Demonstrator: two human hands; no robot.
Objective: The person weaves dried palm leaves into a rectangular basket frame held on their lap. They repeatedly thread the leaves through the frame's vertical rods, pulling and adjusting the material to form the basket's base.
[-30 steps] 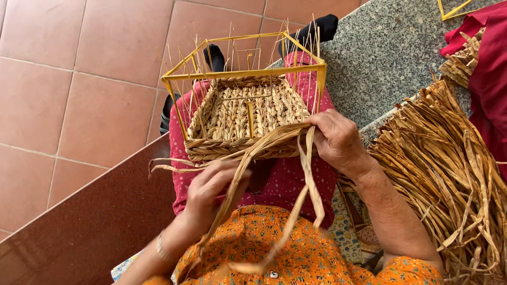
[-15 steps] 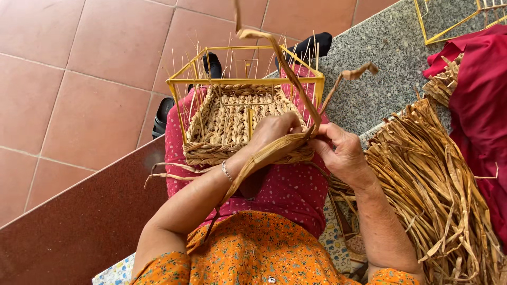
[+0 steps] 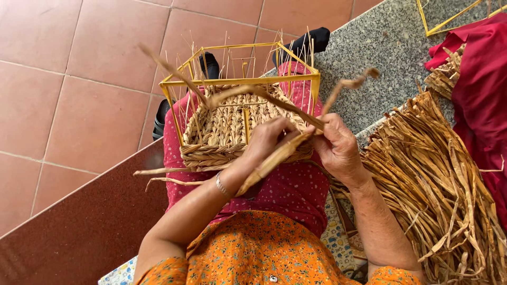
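Observation:
A half-woven straw basket on a yellow wire frame rests on my lap. My left hand reaches inside the basket's near right corner and grips tan straw strands that run back over my wrist. My right hand sits just outside that corner, pinching the same strands where they cross the frame. Loose strand ends stick up to the left and right above the basket.
A big pile of dried straw lies on the grey granite ledge at my right. Red cloth and another yellow frame sit at the far right. A dark red ledge is at my left, tiled floor beyond.
My left hand has risen from below the basket into its near right corner. The strands that hung down in my lap are now pulled up across the frame.

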